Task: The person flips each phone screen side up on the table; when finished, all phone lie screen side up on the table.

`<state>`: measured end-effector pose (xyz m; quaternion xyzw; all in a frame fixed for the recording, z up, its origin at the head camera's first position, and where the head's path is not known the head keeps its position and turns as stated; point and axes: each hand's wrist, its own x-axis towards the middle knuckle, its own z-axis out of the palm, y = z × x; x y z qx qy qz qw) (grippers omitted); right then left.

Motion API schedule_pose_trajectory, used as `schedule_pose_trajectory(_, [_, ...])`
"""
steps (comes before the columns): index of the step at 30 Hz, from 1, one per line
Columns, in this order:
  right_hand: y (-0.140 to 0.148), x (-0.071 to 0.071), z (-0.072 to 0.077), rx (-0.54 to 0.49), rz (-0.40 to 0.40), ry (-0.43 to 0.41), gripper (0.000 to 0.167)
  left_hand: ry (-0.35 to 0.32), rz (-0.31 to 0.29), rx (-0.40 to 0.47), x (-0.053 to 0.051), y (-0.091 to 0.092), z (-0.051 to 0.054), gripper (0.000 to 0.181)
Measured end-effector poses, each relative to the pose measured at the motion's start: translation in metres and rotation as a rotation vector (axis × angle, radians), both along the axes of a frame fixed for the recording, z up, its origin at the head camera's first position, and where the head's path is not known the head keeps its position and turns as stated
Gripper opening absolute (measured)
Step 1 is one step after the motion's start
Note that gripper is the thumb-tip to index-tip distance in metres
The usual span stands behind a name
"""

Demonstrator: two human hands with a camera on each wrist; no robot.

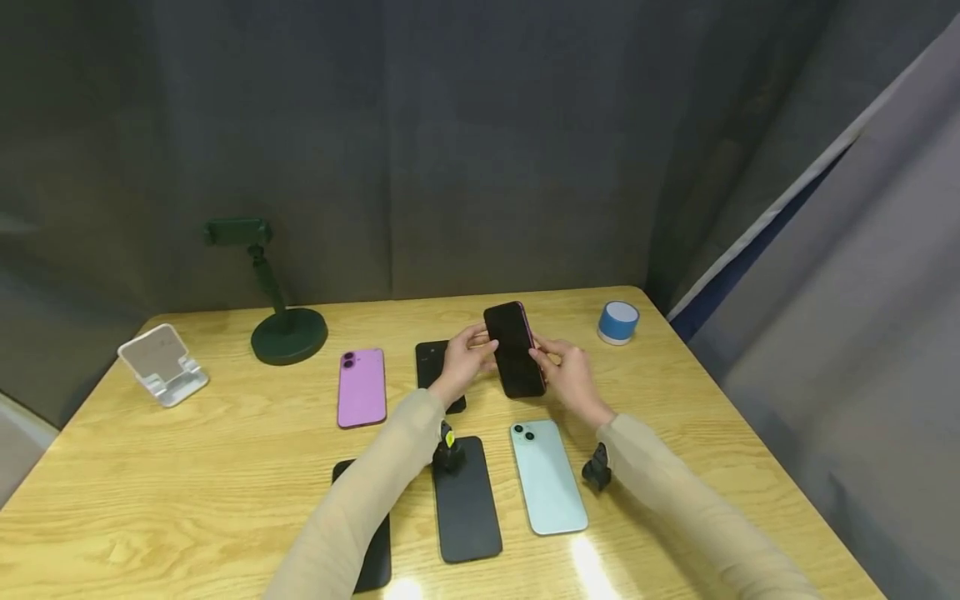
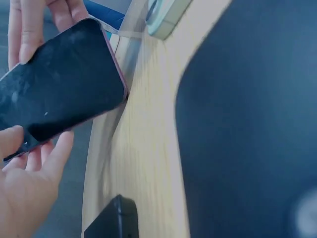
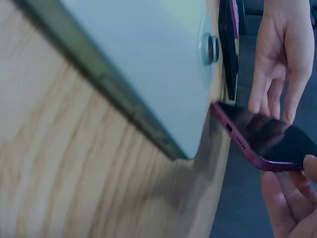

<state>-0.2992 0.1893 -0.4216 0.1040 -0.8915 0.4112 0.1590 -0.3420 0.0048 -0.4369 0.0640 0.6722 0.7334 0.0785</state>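
Observation:
Above the table, both hands hold a smartphone (image 1: 514,350) with a dark screen facing up and a purple-pink frame. My left hand (image 1: 467,358) grips its left edge, thumb on the screen side and fingers beneath. The right hand (image 1: 568,373) pinches the opposite edge in the same way. In the right wrist view the phone's bottom edge (image 3: 237,136) shows a port and speaker holes. A black phone (image 1: 431,363) lies under the left hand, partly hidden by it. Near the right forearm rests a pale mint phone (image 1: 550,479), camera side up.
A lilac phone (image 1: 362,388) lies left of the hands. Two dark phones, one in the middle (image 1: 467,504) and one partly under the left sleeve (image 1: 378,554), lie nearer. Behind stand a white folding stand (image 1: 161,362), a dark green phone holder (image 1: 289,336) and a blue-white cylinder (image 1: 618,323).

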Motion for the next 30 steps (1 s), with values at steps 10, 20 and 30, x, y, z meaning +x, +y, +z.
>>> schedule_pose_trajectory(10, [0.017,-0.010,-0.007,-0.132,-0.001,-0.196,0.038,-0.030,-0.033,-0.037,-0.004,-0.001,-0.007,0.048])
schedule_pose_trajectory(20, [0.025,-0.016,-0.017,-0.188,-0.026,-0.428,0.042,-0.011,-0.003,-0.127,0.001,0.004,-0.008,0.046])
schedule_pose_trajectory(30, [0.023,-0.025,-0.024,-0.256,-0.022,-0.541,0.040,-0.109,0.021,-0.163,0.003,0.007,-0.009,0.047])
